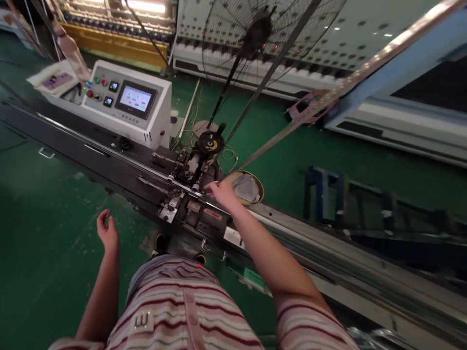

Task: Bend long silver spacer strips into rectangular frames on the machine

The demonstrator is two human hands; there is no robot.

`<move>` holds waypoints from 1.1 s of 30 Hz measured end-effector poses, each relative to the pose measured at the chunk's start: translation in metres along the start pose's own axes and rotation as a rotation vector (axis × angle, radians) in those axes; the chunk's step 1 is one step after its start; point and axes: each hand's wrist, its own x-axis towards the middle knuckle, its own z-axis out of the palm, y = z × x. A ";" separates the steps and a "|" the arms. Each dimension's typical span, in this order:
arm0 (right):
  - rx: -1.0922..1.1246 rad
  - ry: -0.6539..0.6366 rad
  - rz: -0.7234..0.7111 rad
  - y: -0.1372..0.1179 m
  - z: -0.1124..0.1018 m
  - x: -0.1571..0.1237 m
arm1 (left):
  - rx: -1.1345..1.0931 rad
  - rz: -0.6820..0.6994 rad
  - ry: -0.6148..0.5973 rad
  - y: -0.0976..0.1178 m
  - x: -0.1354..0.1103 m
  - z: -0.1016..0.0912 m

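My right hand (222, 193) reaches across the long machine bed and touches or hovers just over its metal rail (255, 216); contact is hard to tell. Its fingers point left, stretched out and slightly apart, beside a roller mechanism (193, 167) with a black handwheel (210, 142). A long slanting strip (270, 146) comes down from the upper right and ends behind this hand. My left hand (107, 231) hangs free over the floor, in front of the bed, fingers loosely bent and apart, holding nothing.
A white control box (129, 97) with a lit screen stands on the bed at the left. Behind the bed are a round bin (259, 187) with grey material, a large fan (257, 36) and a pink stool (308, 107). A blue metal frame (328, 189) stands at the right.
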 end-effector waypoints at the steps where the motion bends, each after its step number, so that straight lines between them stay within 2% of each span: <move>1: -0.002 0.002 -0.014 -0.011 0.011 0.007 | 0.001 0.005 0.014 -0.007 0.007 -0.007; 5: -0.018 -0.003 -0.043 -0.057 0.058 0.032 | 0.011 0.008 0.051 -0.026 0.032 -0.029; 8: -0.020 -0.009 -0.064 -0.091 0.094 0.049 | 0.029 -0.005 -0.011 -0.029 0.050 -0.030; 10: -0.003 -0.009 -0.081 -0.112 0.117 0.059 | 0.032 -0.011 -0.105 -0.025 0.061 -0.021; 12: 0.047 -0.003 -0.089 -0.131 0.136 0.065 | 0.027 0.011 -0.226 -0.016 0.073 -0.004; 15: 0.200 0.018 -0.066 -0.151 0.145 0.066 | -0.040 0.022 -0.361 0.003 0.096 0.033; 17: 0.316 0.010 -0.034 -0.159 0.136 0.058 | -0.159 -0.060 -0.382 0.020 0.113 0.061; 20: 0.464 -0.041 -0.010 -0.159 0.101 0.033 | -0.365 -0.259 -0.390 0.055 0.134 0.102; 22: 0.533 -0.067 -0.022 -0.152 0.072 0.011 | -0.453 -0.383 -0.444 0.082 0.136 0.125; 24: 0.578 -0.070 -0.037 -0.139 0.040 -0.012 | -0.527 -0.436 -0.551 0.112 0.125 0.145; 26: 0.615 -0.045 -0.043 -0.119 0.008 -0.033 | -0.606 -0.393 -0.686 0.142 0.099 0.162; 28: 0.650 -0.014 -0.047 -0.092 -0.022 -0.053 | -0.669 -0.294 -0.793 0.169 0.061 0.176; 30: 0.684 0.005 -0.050 -0.059 -0.048 -0.071 | -0.690 -0.199 -0.840 0.192 0.017 0.188; 33: 0.734 0.010 -0.027 -0.004 -0.084 -0.099 | -0.684 -0.087 -0.844 0.217 -0.053 0.206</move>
